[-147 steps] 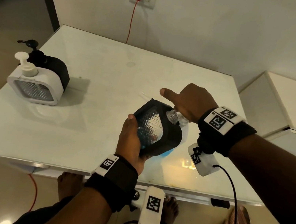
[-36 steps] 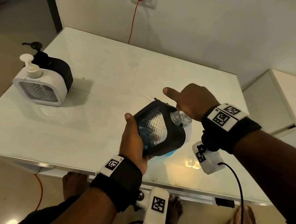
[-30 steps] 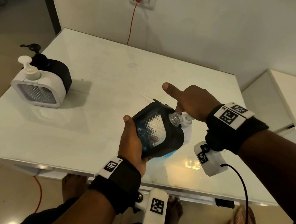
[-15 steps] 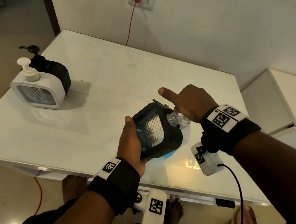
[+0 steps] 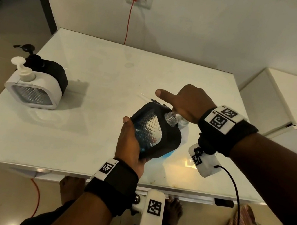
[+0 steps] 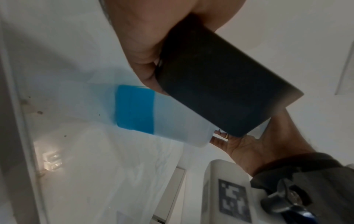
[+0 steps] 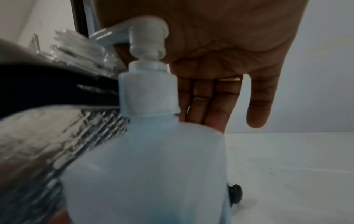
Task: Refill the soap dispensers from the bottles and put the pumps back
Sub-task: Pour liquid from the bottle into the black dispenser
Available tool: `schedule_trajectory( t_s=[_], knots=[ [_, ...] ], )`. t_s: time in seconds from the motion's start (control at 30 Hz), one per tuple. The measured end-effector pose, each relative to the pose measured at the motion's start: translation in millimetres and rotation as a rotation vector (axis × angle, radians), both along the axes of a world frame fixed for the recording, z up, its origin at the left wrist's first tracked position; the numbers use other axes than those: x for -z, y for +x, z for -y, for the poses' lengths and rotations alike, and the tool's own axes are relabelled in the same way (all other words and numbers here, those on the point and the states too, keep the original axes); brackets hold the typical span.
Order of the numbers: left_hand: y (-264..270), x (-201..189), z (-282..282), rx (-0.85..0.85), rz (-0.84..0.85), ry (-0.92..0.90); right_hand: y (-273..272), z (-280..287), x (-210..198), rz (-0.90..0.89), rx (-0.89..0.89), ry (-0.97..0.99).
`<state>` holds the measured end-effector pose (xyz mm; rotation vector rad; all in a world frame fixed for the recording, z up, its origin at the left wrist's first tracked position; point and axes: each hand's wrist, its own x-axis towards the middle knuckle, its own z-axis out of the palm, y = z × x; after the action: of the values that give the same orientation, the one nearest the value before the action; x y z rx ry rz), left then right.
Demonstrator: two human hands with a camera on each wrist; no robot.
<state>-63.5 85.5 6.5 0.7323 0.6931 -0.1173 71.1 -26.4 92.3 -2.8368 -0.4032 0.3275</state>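
A: Status. Left hand (image 5: 131, 144) grips the black dispenser (image 5: 155, 130), fingers wrapped round its side, tilted, its open neck up against the spout of the refill bottle (image 7: 145, 174). Right hand (image 5: 187, 104) lies flat on the bottle's pump (image 7: 147, 39), fingers straight, pressing with the palm rather than clamping.

B: Soap inside?

A: Some blue shows through the clear panel, low down. I judge the fill partway. Its pump is off; a black knob (image 7: 235, 194) lies behind the bottle, possibly part of it, cannot tell.

B: The others?

A: White dispenser (image 5: 33, 89) and a second black one (image 5: 53, 75) stand at the table's (image 5: 112, 68) left edge, pumps on. Whether they're filled, cannot tell.

B: Room?

A: Work sits near the front edge, right of middle. Bottle stands on the top, close to that edge, so a hard push could slide it off. Middle and back are bare; good spot to set things down. The pair at the left edge is well apart.
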Motion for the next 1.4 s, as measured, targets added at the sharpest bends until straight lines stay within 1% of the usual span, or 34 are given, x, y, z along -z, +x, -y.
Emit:
schedule_trajectory(
  t_s=[0.13,0.2,0.47,0.53,0.67,0.77,0.9,1.0,1.07,1.23,1.4],
  knots=[
    [0.3,-0.4,-0.1,-0.001,0.017,-0.004,3.7,-2.5,-2.1,-0.111,-0.026,0.057],
    [0.5,-2.6,0.2,-0.001,0.020,-0.001,4.4,-2.8,-2.4,-0.132,-0.028,0.070],
    [0.3,-2.9,0.9,0.001,0.004,0.006,-1.0,-1.2,1.2,0.024,-0.003,-0.031],
    [0.3,-1.9,1.0,0.004,0.003,0.013,-0.5,-1.1,1.5,0.010,0.000,-0.016],
    [-0.1,-0.7,0.6,0.000,0.009,0.011,3.4,0.1,-4.2,-0.121,-0.009,0.062],
    [0.4,-2.4,0.0,-0.001,0.008,0.008,3.7,0.8,-3.7,-0.089,0.002,0.069],
    [0.3,-2.1,-0.4,-0.003,0.000,-0.004,1.7,-0.3,2.9,0.003,0.029,0.021],
    [0.6,-0.9,0.2,-0.002,0.004,-0.011,1.0,1.7,5.0,0.035,0.038,0.009],
    [0.5,0.3,0.6,-0.003,0.005,-0.010,0.4,1.1,4.2,0.023,0.029,0.015],
    [0.8,0.4,-0.8,0.000,0.018,-0.010,5.9,-2.3,-5.2,-0.088,-0.013,0.046],
    [0.8,-0.9,0.6,0.000,0.007,-0.014,5.5,0.9,2.9,-0.009,0.018,0.027]
  ],
)
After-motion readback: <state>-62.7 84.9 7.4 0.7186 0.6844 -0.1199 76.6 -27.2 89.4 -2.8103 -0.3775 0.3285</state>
